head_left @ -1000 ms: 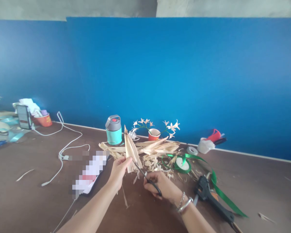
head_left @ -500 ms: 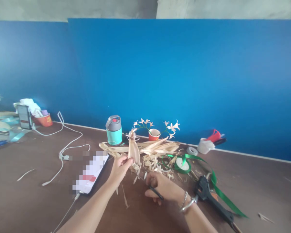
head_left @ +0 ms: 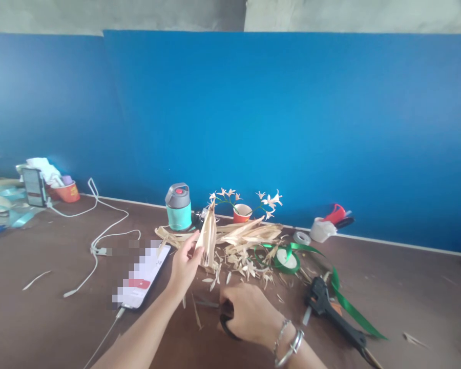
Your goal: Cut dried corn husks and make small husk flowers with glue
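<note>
My left hand (head_left: 186,259) pinches a dry, pale corn husk (head_left: 207,238) between thumb and fingers, with the husk standing upright, tip up. In my right hand (head_left: 248,312) is a pair of scissors (head_left: 230,328). Its black handle loop shows below my fingers, and a thin blade points left, low over the table. A pile of dry husks (head_left: 249,233) lies beyond my hands. Small cut petals and star-shaped flowers (head_left: 249,269) are scattered between my hands and that pile.
A glue gun (head_left: 330,307) and a green ribbon spool (head_left: 287,260) lie on the right. Behind stand a paper cup (head_left: 242,214) with flower stems and a turquoise flask (head_left: 179,215). A phone (head_left: 146,279) on a cable rests left; white cables (head_left: 96,246) lie farther left.
My right hand has come nearer and slightly left, and the scissors have turned so their blade points left, away from the husk. The husk in my left hand has turned a little.
</note>
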`<control>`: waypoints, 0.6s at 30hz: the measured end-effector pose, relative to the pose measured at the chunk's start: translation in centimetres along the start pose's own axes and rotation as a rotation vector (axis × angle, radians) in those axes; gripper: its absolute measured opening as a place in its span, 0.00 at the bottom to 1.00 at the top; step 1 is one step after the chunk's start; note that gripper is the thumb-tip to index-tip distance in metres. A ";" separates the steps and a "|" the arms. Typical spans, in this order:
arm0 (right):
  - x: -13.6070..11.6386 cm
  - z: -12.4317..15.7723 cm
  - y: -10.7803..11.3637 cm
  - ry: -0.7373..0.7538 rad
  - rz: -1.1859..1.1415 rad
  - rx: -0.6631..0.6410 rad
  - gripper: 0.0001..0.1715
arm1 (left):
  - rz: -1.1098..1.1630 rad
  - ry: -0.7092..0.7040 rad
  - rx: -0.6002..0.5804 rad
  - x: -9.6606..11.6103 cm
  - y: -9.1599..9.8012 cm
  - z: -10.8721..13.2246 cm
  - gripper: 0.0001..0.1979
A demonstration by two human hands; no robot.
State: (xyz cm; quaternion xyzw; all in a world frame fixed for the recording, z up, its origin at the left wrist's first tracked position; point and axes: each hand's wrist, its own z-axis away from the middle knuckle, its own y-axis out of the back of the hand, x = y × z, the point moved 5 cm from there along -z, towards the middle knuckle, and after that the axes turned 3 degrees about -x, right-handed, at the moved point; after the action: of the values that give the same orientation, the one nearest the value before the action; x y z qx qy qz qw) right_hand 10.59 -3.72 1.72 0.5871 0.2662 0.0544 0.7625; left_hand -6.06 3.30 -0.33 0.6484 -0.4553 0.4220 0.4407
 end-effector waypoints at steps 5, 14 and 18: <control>-0.2 0.1 -0.4 -0.006 0.009 0.004 0.16 | -0.127 -0.064 0.025 -0.9 0.3 -0.4 0.25; 1.3 0.7 -1.3 0.010 -0.217 -0.190 0.30 | -0.315 -0.301 0.056 -0.2 0.0 -0.3 0.23; 1.5 -0.3 -1.0 0.026 -0.253 -0.142 0.10 | -0.450 -0.394 0.157 1.4 0.2 0.4 0.19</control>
State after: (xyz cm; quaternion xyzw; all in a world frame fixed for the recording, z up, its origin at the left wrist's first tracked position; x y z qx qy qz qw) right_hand 11.51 -3.16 0.27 0.4927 0.3433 -0.0157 0.7995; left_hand -5.88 2.56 0.90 0.8344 -0.3429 0.2138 0.3750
